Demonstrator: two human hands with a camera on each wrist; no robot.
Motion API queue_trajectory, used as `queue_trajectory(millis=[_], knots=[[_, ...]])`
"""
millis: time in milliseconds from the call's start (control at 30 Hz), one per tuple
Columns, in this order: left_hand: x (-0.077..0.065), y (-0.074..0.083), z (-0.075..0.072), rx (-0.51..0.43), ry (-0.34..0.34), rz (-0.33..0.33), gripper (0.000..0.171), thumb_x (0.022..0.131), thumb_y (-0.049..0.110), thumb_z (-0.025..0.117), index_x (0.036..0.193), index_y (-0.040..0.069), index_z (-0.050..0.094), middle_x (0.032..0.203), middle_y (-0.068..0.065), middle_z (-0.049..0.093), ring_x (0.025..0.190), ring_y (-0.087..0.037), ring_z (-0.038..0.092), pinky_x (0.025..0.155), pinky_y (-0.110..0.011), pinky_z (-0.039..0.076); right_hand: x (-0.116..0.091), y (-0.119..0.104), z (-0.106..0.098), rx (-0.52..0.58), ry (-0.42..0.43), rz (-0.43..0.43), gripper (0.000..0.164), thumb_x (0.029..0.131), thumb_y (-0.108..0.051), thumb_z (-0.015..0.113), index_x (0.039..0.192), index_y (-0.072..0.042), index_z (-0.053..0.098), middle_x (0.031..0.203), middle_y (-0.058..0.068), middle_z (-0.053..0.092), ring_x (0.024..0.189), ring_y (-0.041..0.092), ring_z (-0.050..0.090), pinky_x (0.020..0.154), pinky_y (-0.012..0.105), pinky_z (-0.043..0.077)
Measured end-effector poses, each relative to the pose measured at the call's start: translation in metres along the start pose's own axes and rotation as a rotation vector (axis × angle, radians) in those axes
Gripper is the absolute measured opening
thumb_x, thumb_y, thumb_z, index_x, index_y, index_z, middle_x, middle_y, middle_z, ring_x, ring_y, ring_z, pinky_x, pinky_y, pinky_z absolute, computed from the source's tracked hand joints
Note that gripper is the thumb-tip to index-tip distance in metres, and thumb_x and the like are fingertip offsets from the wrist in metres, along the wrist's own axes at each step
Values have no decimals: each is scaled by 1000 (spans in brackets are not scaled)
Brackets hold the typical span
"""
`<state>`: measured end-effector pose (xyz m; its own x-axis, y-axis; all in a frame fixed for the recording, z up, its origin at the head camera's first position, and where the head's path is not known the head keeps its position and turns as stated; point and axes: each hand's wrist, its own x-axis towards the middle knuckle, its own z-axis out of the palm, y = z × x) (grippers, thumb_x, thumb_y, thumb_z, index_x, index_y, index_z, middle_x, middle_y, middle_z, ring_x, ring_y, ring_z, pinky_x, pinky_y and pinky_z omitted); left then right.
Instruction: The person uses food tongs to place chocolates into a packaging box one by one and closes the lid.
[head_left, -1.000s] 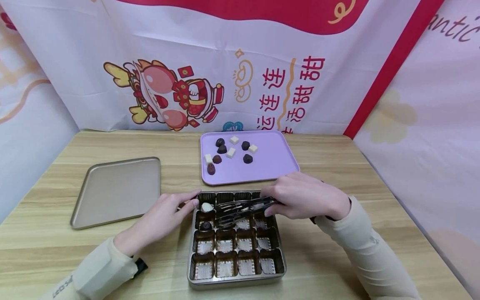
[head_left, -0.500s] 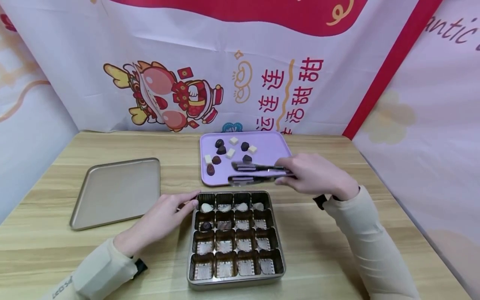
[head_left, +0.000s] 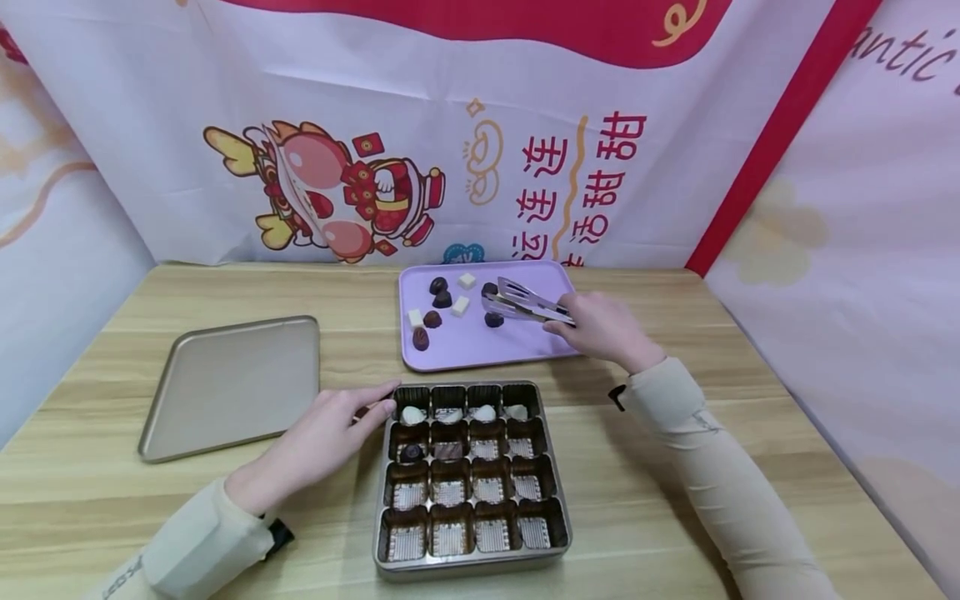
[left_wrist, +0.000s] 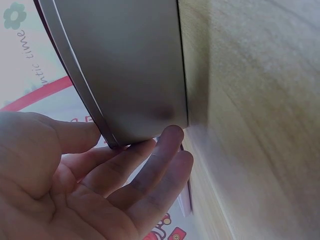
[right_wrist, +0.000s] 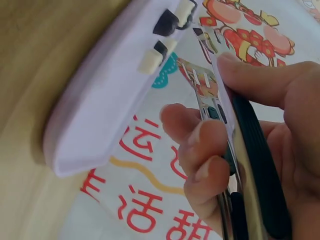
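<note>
My left hand (head_left: 318, 437) holds the back left corner of a square metal tin (head_left: 472, 570), thumb and fingers around the corner in the left wrist view. Inside, a brown divided insert has white chocolates (head_left: 413, 414) in its back row and two dark chocolates (head_left: 411, 452) in the row before it. My right hand (head_left: 606, 329) grips metal serving tongs (head_left: 516, 292) with dark handle grips, their ends spread apart. They reach over the right group of chocolates on a lilac tray (head_left: 450, 356), partly covering a dark chocolate (head_left: 490, 289); another dark chocolate (head_left: 493, 320) lies just in front.
On the tray's left half lie several dark and brown chocolates (head_left: 432, 319) and white cubes (head_left: 461, 307). A flat tan metal lid or tray (head_left: 236, 392) lies at the left of the wooden table (head_left: 645, 517). A printed cloth (head_left: 420, 75) hangs behind.
My right hand has carried the tongs from the tin's back rows to the lilac tray. A striped dark chocolate now shows in the second row. The left hand stays put.
</note>
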<state>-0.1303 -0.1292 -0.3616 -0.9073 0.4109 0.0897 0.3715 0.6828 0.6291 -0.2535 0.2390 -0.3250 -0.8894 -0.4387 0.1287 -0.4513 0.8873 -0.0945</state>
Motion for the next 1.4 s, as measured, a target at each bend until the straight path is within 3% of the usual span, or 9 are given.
queue_trajectory(millis=[167, 500, 667, 767, 900, 1133, 1200, 1300, 1400], knots=[[1, 2, -1, -16, -6, -4, 46, 104, 30, 52, 143, 8, 50, 58, 0, 42, 36, -7, 28, 49, -30, 44, 1, -3, 5, -6, -23, 22, 34, 90, -40, 72, 84, -8, 61, 66, 2, 54, 59, 21, 52, 51, 40, 44], [2, 1, 0, -12, -8, 2, 45, 104, 29, 52, 144, 7, 50, 62, 1, 48, 37, -7, 26, 52, -32, 44, 1, -3, 14, -5, -40, 10, 27, 89, -36, 73, 81, -11, 64, 68, 1, 56, 64, 22, 54, 53, 41, 46], [2, 1, 0, -3, -2, 8, 45, 104, 29, 52, 143, 7, 50, 64, 0, 51, 37, -7, 28, 62, -34, 49, 1, -3, 13, 9, -47, 6, 23, 90, -33, 73, 79, -13, 66, 71, 2, 58, 66, 22, 54, 53, 41, 46], [1, 1, 0, 4, 12, 18, 44, 103, 27, 53, 142, 6, 51, 91, -17, 68, 42, -9, 35, 75, -39, 52, 1, -4, 12, 11, -50, 5, 24, 90, -33, 73, 77, -14, 65, 71, 2, 58, 66, 22, 54, 52, 41, 45], [1, 0, 1, 13, 23, 27, 43, 103, 25, 54, 142, 6, 52, 128, -25, 58, 49, -12, 40, 85, -44, 50, 1, -4, 11, 9, -54, 10, 23, 90, -33, 72, 77, -15, 65, 71, 1, 58, 65, 21, 53, 51, 39, 44], [0, 1, 1, 16, 21, 25, 43, 103, 25, 53, 142, 6, 51, 116, -24, 65, 49, -12, 41, 85, -45, 50, 0, 0, 6, 24, -69, 10, 25, 91, -31, 72, 73, -16, 62, 70, 1, 56, 63, 19, 52, 50, 37, 43], [0, 1, 1, 19, 16, 20, 44, 104, 26, 53, 142, 7, 51, 95, -20, 68, 48, -12, 40, 84, -43, 50, -1, 1, 4, 24, -69, 10, 27, 91, -31, 72, 72, -16, 60, 70, 1, 57, 62, 19, 52, 50, 37, 43], [0, 1, 0, 16, 8, 13, 44, 104, 28, 52, 143, 8, 51, 67, -6, 54, 44, -11, 37, 78, -41, 51, -2, 2, 0, 26, -71, 2, 26, 91, -30, 72, 73, -16, 60, 71, 0, 57, 62, 19, 52, 50, 37, 43], [0, 2, -1, 10, 2, 9, 45, 104, 30, 51, 144, 8, 50, 62, -1, 47, 41, -10, 34, 72, -39, 51, -3, 3, -6, 24, -80, -5, 25, 92, -31, 71, 74, -16, 62, 69, -1, 56, 61, 18, 51, 50, 36, 41]])
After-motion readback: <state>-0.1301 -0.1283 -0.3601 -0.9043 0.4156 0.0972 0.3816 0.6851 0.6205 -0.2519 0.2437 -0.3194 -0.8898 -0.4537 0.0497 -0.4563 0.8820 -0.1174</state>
